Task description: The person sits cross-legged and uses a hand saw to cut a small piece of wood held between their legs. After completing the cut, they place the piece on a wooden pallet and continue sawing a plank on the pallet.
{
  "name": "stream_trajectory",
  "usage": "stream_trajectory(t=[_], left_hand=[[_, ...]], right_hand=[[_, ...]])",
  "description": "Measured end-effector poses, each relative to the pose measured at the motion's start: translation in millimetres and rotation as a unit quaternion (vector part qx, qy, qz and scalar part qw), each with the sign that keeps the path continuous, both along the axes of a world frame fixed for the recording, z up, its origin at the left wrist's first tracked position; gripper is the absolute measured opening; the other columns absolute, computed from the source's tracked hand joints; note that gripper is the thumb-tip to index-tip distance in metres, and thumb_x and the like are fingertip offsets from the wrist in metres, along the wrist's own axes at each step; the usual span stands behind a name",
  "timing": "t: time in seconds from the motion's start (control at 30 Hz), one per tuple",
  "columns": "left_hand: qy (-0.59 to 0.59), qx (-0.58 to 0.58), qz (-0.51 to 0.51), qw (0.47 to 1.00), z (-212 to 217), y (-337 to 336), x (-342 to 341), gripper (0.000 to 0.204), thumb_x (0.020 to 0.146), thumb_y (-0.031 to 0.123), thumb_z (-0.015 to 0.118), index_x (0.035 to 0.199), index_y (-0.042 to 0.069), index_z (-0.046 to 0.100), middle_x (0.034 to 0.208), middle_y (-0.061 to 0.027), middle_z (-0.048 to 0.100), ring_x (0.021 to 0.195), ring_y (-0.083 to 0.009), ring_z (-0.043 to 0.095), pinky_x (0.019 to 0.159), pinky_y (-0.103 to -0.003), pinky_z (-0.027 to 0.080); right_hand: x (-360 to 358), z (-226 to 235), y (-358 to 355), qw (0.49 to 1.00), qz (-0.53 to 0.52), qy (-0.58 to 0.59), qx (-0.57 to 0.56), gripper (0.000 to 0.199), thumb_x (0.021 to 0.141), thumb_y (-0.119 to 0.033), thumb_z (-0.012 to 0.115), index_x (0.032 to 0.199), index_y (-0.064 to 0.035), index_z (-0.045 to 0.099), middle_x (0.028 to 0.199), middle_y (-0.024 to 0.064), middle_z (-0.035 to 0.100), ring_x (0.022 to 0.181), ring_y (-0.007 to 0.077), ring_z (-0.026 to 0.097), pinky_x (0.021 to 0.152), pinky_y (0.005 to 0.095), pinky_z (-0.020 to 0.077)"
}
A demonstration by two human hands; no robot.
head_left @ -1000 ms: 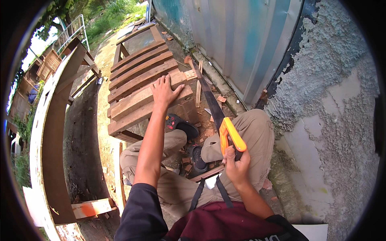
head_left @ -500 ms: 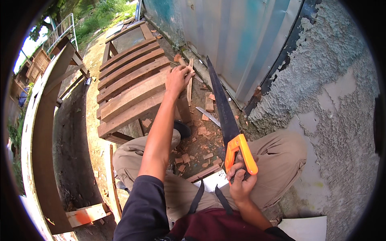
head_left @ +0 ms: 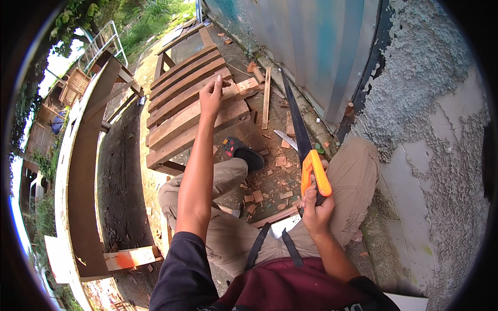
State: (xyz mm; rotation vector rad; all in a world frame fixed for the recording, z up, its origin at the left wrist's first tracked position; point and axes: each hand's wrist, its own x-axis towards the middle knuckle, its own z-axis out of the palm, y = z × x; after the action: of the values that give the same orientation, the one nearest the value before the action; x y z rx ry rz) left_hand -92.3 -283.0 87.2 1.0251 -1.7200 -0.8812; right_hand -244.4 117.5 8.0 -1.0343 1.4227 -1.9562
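Observation:
My right hand [head_left: 316, 210] is closed around the orange handle of a handsaw [head_left: 296, 120], whose dark blade points up and away toward the metal wall. Over the slatted wooden frame [head_left: 188, 79], my left hand [head_left: 211, 96] is raised, thumb up and a finger apart from it, with nothing seen in it. A wooden plank [head_left: 179, 122] lies across the near end of the frame, its lighter end [head_left: 249, 87] sticking out to the right of my left hand. The saw blade is apart from that plank.
A thin wood strip [head_left: 266, 98] and a pale blade [head_left: 286, 139] lie right of the frame. Wood offcuts [head_left: 257, 196] litter the ground by my shoe [head_left: 244, 154]. Corrugated metal [head_left: 311, 52] and a rough wall [head_left: 415, 103] border the right; a large wooden frame [head_left: 85, 197] stands left.
My left hand has come off the plank's end and moved left, baring that end. The saw is still in my right hand. The whole view has shifted somewhat.

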Motion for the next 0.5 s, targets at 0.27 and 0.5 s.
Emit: stream_trajectory(t=[0.27,0.5], left_hand=[[-0.259,-0.125,-0.138,0.948,50.4,66.3,-23.3,0.042,0.095,0.041,0.072,0.116,0.005,0.074,0.114,-0.0131,0.074,0.113,-0.0277,0.066,0.102,-0.043,0.048],[-0.390,-0.048,0.107,0.913,23.7,-9.2,28.0,0.060,0.103,0.056,0.049,0.122,0.002,0.068,0.131,-0.0228,0.064,0.118,-0.0396,0.063,0.100,-0.049,0.048]], right_hand=[[-7.9,24.9,-22.5,1.000,0.008,-0.003,-0.029,0.040,0.103,-0.031,0.065,0.124,0.0025,0.058,0.089,0.0048,0.060,0.078,0.0139,0.058,0.073,0.0301,0.0507],[-11.3,30.7,-24.2,0.996,0.072,-0.004,0.053,0.046,0.104,-0.036,0.062,0.130,0.0016,0.056,0.093,0.0020,0.061,0.076,0.0108,0.057,0.072,0.0277,0.0492]])
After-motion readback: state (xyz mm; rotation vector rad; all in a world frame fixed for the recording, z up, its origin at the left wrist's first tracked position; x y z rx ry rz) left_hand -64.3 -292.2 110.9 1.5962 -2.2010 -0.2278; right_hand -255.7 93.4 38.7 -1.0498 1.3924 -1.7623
